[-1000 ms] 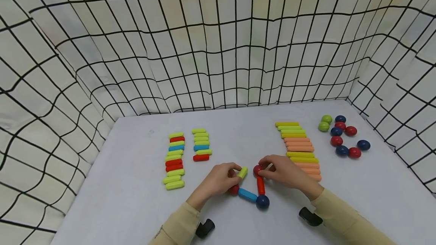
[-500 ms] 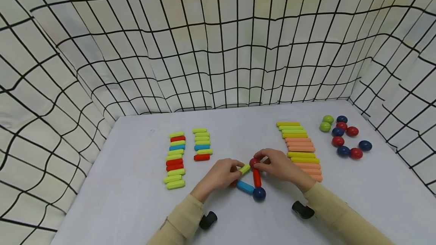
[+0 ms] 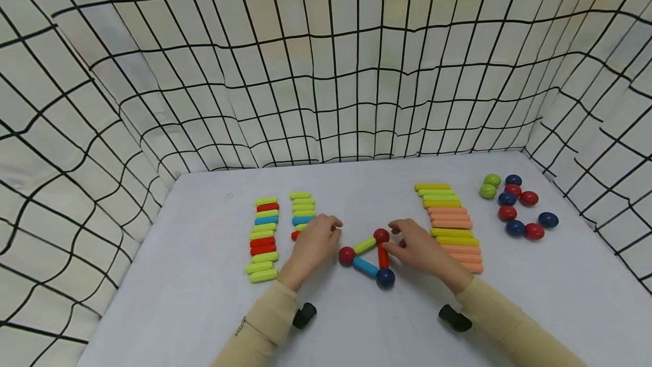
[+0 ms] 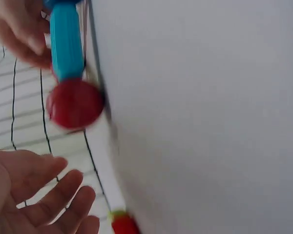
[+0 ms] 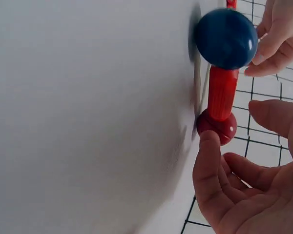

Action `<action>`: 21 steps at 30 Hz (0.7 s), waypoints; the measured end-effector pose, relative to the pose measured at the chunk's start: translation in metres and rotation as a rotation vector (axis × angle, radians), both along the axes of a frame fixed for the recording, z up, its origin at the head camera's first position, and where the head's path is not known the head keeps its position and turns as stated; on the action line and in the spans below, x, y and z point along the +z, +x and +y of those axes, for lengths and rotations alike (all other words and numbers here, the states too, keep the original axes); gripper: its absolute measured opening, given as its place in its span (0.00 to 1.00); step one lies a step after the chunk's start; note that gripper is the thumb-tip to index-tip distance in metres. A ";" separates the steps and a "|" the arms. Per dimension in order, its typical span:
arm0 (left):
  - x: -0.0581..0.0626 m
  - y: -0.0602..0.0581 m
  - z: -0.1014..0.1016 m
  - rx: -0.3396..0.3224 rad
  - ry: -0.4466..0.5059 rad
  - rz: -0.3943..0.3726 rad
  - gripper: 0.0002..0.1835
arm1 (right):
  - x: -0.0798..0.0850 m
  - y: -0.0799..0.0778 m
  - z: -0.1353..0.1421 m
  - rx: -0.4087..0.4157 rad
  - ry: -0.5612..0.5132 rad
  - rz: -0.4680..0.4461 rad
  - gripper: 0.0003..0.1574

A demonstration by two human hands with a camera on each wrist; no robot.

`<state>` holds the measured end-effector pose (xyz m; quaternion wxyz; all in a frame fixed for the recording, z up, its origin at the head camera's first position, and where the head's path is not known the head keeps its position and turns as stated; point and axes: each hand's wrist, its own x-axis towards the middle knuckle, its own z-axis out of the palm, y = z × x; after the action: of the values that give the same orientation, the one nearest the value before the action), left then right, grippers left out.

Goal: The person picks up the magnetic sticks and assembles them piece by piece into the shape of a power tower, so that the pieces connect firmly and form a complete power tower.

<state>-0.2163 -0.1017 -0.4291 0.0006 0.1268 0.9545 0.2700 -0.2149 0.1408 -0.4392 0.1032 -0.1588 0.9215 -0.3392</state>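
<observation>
A closed triangle of three balls and three rods lies on the white table. Its corners are a left red ball (image 3: 347,256), a far red ball (image 3: 381,235) and a dark blue ball (image 3: 385,278). A yellow-green rod (image 3: 364,246), a blue rod (image 3: 365,267) and a red rod (image 3: 384,256) join them. Left of the triangle, my left hand (image 3: 314,245) is held apart from it, fingers relaxed and holding nothing. Close to the far red ball, my right hand (image 3: 420,248) has loosely bent, parted fingers; whether a fingertip touches the ball I cannot tell.
Two columns of short rods (image 3: 262,242) lie to the left, the nearer partly behind my left hand. Longer yellow and orange rods (image 3: 450,223) lie right of my right hand. Several loose balls (image 3: 515,228) are at the far right. Black netting (image 3: 356,101) surrounds the table.
My left hand has let go of the yellow-green rod and drawn back left. That rod now meets both red balls. My right hand has released the far red ball.
</observation>
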 end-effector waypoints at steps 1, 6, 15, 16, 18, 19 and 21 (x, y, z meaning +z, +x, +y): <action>0.003 0.000 -0.006 0.040 -0.049 0.033 0.09 | 0.001 0.003 0.001 -0.005 0.008 -0.008 0.29; 0.009 -0.002 -0.032 0.140 -0.254 0.071 0.05 | 0.004 0.023 0.004 0.024 0.093 -0.127 0.29; 0.003 0.000 -0.036 0.101 -0.291 0.001 0.03 | -0.003 0.031 -0.007 0.128 0.139 -0.088 0.22; 0.002 0.000 -0.035 0.093 -0.283 -0.004 0.03 | -0.003 0.029 -0.008 0.115 0.135 -0.080 0.21; -0.001 -0.002 -0.032 0.089 -0.219 -0.018 0.04 | -0.004 0.024 -0.010 0.083 0.131 -0.071 0.20; -0.002 -0.003 -0.031 0.090 -0.151 -0.026 0.05 | -0.004 0.022 -0.011 0.069 0.128 -0.070 0.20; -0.004 -0.005 -0.028 0.101 0.021 -0.050 0.09 | -0.005 0.016 -0.013 0.054 0.128 -0.073 0.20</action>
<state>-0.2215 -0.1296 -0.4328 0.0094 0.0715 0.9565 0.2828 -0.1985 0.1274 -0.4438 0.1559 -0.1640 0.9322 -0.2824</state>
